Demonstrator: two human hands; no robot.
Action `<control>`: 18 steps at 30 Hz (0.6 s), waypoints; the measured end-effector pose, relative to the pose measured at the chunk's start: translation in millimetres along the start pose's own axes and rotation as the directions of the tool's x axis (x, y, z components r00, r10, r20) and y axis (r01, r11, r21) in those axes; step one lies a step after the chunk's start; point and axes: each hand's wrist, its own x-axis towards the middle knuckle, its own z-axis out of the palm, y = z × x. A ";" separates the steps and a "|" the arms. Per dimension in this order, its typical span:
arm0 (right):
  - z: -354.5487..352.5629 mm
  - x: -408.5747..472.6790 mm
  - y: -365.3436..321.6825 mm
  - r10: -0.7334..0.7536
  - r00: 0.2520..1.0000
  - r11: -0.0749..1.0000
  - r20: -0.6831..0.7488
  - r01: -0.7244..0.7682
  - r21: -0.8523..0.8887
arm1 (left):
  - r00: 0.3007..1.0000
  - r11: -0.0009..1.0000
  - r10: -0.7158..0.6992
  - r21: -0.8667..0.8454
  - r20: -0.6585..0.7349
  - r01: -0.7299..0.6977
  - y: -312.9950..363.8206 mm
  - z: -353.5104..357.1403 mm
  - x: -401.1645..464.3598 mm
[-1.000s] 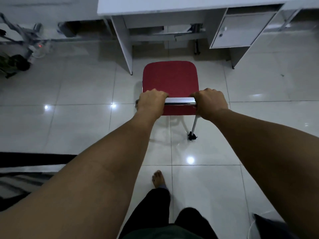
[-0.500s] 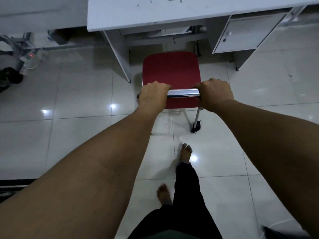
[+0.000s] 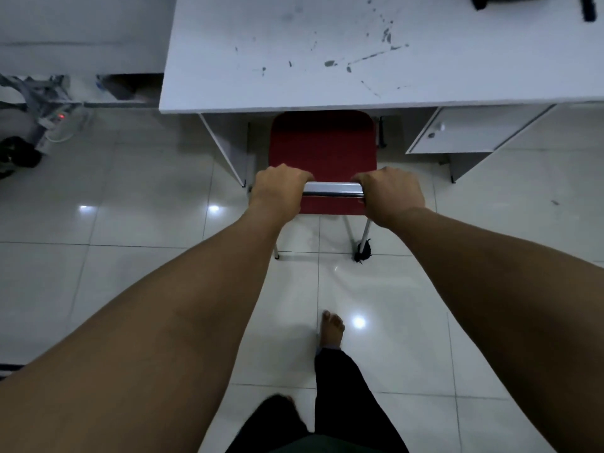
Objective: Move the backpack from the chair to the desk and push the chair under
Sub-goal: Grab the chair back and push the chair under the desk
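Both the left hand (image 3: 279, 188) and right hand (image 3: 390, 194) are clenched on the one chair (image 3: 322, 148), its seat front hidden under the worktop (image 3: 228, 53), where a dark thing (image 3: 503, 0) is cut off.

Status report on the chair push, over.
Left hand and right hand gripping chair back rail. Seat front just under desk. Nothing blocking.

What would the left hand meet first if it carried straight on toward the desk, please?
Probably the desk's front edge. The left hand grips the chair's chrome back bar, with only the red seat ahead; the heights are hard to judge.
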 end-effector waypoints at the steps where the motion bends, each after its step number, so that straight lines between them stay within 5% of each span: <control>1: -1.1 11.6 4.7 -0.002 1.000 1.000 0.005 0.002 -0.005 | 1.000 1.000 -0.001 0.000 -0.003 0.001 -2.8 -0.7 11.7; 18: -14.5 146.6 51.2 0.014 0.998 1.000 0.065 -0.016 0.025 | 1.000 0.999 -0.002 -0.046 0.030 0.004 -37.1 -15.2 145.9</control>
